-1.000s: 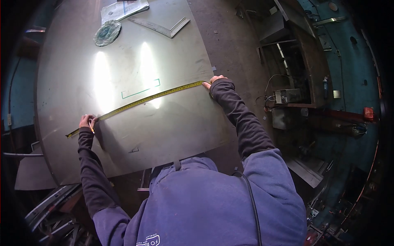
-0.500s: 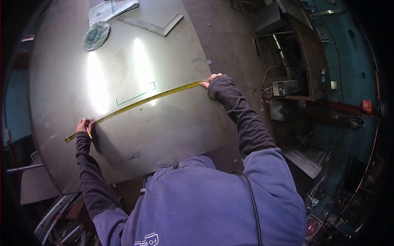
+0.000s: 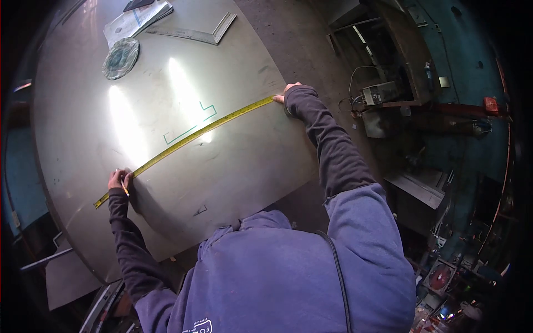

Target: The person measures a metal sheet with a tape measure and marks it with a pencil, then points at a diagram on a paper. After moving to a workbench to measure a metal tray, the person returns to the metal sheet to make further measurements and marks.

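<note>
A yellow tape measure blade (image 3: 202,131) stretches diagonally over a large grey metal sheet (image 3: 233,177). My left hand (image 3: 120,180) is closed at the blade near its left end, with a slim pencil (image 3: 125,188) between the fingers. A short length of blade sticks out beyond that hand. At the sheet's right edge, my right hand (image 3: 285,93) grips the other end of the tape; most of its fingers are hidden past the edge. Just above the blade runs a green drawn line (image 3: 189,133) with bent ends.
Farther up the sheet lie a metal square (image 3: 202,37), a round plastic-wrapped disc (image 3: 121,59) and some papers (image 3: 133,23). A small dark mark (image 3: 200,210) shows nearer my body. To the right stand a metal cabinet (image 3: 408,72) and a grey box with wires (image 3: 380,93).
The camera view has turned and shifted a little, so the sheet and tape appear more steeply slanted. Both hands keep about the same places on the tape.
</note>
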Demonstrator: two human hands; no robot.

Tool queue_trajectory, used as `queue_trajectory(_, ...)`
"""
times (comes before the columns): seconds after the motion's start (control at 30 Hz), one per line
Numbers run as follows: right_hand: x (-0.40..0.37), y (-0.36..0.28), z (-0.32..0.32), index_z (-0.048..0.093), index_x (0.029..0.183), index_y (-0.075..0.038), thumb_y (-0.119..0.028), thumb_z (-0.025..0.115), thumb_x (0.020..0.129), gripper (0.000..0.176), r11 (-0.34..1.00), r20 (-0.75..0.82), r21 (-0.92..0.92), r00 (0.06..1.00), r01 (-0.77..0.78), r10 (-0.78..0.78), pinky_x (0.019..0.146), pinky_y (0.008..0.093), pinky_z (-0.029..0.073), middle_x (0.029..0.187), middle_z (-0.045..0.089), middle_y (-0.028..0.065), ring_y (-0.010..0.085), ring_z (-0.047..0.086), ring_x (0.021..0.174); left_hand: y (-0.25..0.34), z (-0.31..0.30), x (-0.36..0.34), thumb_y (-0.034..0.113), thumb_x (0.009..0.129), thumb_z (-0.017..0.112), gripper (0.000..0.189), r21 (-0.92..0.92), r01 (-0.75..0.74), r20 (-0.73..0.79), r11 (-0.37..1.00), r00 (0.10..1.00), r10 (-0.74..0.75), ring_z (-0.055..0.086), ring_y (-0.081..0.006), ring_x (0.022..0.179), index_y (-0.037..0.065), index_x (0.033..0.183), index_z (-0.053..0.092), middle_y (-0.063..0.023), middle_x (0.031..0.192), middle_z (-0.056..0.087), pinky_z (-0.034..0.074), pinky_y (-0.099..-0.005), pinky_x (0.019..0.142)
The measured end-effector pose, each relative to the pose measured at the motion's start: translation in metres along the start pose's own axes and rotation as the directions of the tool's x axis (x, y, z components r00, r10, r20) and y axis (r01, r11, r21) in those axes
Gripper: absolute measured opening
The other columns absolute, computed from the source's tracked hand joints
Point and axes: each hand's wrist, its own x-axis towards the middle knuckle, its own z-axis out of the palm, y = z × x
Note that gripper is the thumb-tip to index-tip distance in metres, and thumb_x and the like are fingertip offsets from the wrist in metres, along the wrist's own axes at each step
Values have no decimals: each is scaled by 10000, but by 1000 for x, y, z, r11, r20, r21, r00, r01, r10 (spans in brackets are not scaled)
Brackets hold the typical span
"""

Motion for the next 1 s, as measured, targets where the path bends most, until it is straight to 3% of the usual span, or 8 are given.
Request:
queue_trajectory(0.27, 26, 3, 15, 630, 1145, -125, -632, 475, 830, 616, 998, 6, -59, 999, -37, 38, 964, 411, 428, 1214, 577, 108, 284, 532, 1143, 3, 3, 3, 245, 736, 751, 242, -27, -25, -14, 999, 1000, 25, 595, -245, 677, 68, 826, 613, -115, 794, 563, 489, -334, 638)
queue_trajectory(0.53, 5, -4, -2, 601, 1175, -92, -624, 519, 812, 650, 993, 35, 28, 993, -114, 113, 958, 427, 431, 1234, 562, 128, 308, 543, 1131, 9, 0, 5, 272, 762, 729, 238, -3, 6, 13, 1000, 1000, -6, 603, -271, 713, 79, 843, 618, -127, 816, 581, 490, -353, 656)
queue_trajectory(0.87, 9, -2, 0, 604, 1168, -83, -623, 513, 816, 650, 998, 29, -2, 998, -61, 61, 951, 412, 439, 1213, 575, 129, 299, 536, 1139, 8, 0, 5, 241, 725, 756, 232, 9, -16, -3, 1000, 1000, 16, 600, -235, 668, 74, 821, 627, -110, 780, 567, 494, -339, 630)
queue_trajectory(1.0, 11, -1, -2, 513, 1275, -100, -605, 570, 783, 707, 998, 80, -10, 995, -54, 55, 992, 404, 406, 1322, 488, 132, 272, 482, 1211, 10, 0, 5, 239, 729, 752, 227, -11, 5, 12, 1000, 1000, -5, 602, -233, 678, 75, 822, 625, -112, 785, 569, 496, -345, 643)
